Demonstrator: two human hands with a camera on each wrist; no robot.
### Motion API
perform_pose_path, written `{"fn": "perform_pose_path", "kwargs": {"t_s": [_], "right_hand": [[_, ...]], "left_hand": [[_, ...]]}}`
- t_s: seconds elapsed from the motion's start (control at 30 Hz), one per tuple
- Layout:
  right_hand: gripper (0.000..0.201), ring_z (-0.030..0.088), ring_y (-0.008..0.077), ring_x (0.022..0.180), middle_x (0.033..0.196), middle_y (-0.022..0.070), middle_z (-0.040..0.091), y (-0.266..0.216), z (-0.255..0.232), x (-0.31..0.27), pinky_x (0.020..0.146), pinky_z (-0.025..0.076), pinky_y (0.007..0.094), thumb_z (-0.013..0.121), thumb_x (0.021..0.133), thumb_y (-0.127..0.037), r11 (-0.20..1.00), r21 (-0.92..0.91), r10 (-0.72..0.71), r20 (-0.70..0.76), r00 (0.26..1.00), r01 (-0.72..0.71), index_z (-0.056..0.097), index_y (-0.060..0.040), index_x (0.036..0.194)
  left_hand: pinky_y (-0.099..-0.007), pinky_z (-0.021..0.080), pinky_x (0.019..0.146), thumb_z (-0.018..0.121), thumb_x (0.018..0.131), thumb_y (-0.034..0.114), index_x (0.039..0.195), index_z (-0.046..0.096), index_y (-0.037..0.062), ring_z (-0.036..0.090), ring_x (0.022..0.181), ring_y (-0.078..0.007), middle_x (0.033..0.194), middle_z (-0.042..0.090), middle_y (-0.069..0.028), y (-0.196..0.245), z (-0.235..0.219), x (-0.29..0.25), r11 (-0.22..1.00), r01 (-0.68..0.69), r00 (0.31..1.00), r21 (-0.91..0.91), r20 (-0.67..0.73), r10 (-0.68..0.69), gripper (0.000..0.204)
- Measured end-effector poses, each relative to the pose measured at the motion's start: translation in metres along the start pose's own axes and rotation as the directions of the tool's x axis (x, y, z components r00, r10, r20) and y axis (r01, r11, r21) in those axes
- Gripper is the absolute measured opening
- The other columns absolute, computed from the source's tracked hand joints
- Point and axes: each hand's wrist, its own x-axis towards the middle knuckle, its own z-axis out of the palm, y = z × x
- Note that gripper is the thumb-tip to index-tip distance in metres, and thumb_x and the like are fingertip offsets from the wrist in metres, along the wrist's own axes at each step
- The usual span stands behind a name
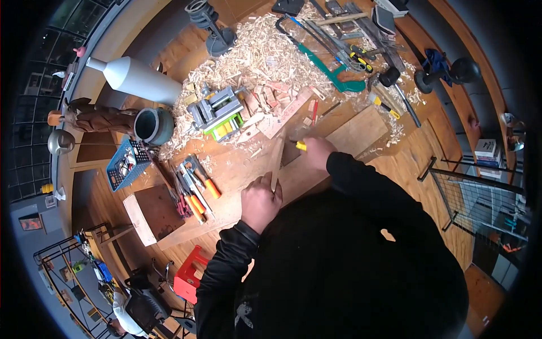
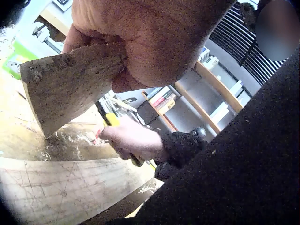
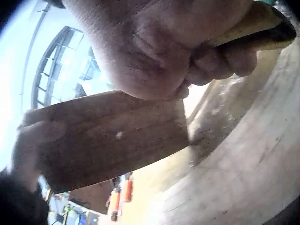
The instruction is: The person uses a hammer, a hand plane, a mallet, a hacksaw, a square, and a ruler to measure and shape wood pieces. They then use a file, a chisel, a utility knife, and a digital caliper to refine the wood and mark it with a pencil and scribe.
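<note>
While the left hand (image 1: 261,201) grips a board (image 3: 110,140), the right hand (image 1: 318,153) curls around a yellow-handled tool (image 1: 301,146).

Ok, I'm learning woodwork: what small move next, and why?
Probably a light stroke of the yellow-and-black tool along the flat brown wooden piece: the right hand grips the tool, the left hand holds the piece, and pale wood shavings lie nearby.

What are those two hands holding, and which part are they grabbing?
The left hand holds a flat, brown wooden board by the end nearest the person's body. The right hand grips a yellow-and-black hand tool by its handle.
</note>
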Motion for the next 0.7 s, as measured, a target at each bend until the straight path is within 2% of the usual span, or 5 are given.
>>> {"fn": "perform_pose_path", "kwargs": {"t_s": [0.2,0.33,0.5,0.57,0.7], "right_hand": [[0.022,0.063,0.0416,0.093,0.095,0.0221,0.067,-0.015,-0.001,-0.008,0.08,0.05,0.0502,0.06,0.087,-0.02,0.99,0.017,-0.142,-0.025,0.99,0.142,0.062,-0.003,0.101],[0.025,0.064,0.0397,0.095,0.101,0.0209,0.067,-0.001,-0.006,0.022,0.083,0.051,0.0489,0.057,0.089,-0.023,0.999,0.024,0.032,-0.018,0.999,-0.032,0.063,-0.0043,0.105],[0.024,0.064,0.0394,0.098,0.101,0.0216,0.067,-0.005,-0.005,0.01,0.083,0.051,0.0489,0.056,0.089,-0.021,0.992,-0.048,-0.114,0.019,0.993,0.115,0.064,-0.0034,0.104],[0.023,0.064,0.0398,0.098,0.1,0.0226,0.067,0.029,0.017,0.043,0.083,0.051,0.0497,0.055,0.089,-0.018,0.998,0.019,0.065,-0.025,0.998,-0.064,0.064,-0.0031,0.104],[0.025,0.064,0.0416,0.095,0.098,0.0241,0.067,0.034,0.009,0.033,0.082,0.051,0.0508,0.056,0.089,-0.021,0.999,-0.031,0.04,-0.054,0.998,-0.042,0.063,-0.0029,0.105]], "left_hand": [[-0.0425,0.054,0.065,0.064,0.081,0.016,0.102,0.065,-0.0036,0.066,0.07,-0.0352,0.079,0.066,-0.02,-0.006,0.002,-0.001,1.0,-0.016,1.0,-0.002,-0.025,0.016,0.029],[-0.0426,0.054,0.065,0.064,0.081,0.016,0.102,0.065,-0.0032,0.066,0.069,-0.0351,0.078,0.066,-0.0199,-0.003,-0.002,0.002,0.999,-0.03,1.0,0.017,-0.007,0.03,0.029],[-0.0423,0.054,0.065,0.064,0.081,0.017,0.103,0.065,-0.0028,0.066,0.07,-0.0349,0.078,0.066,-0.02,-0.004,-0.002,0.001,1.0,-0.008,1.0,-0.007,-0.009,0.008,0.029],[-0.0424,0.054,0.065,0.064,0.081,0.018,0.103,0.065,-0.0027,0.066,0.07,-0.035,0.078,0.066,-0.0201,-0.004,-0.002,0.003,1.0,-0.016,1.0,-0.002,-0.011,0.016,0.029],[-0.0431,0.054,0.066,0.064,0.082,0.019,0.102,0.065,-0.0025,0.066,0.071,-0.0354,0.078,0.065,-0.0203,-0.007,-0.002,0.002,1.0,-0.023,1.0,0.003,-0.013,0.023,0.029]]}}
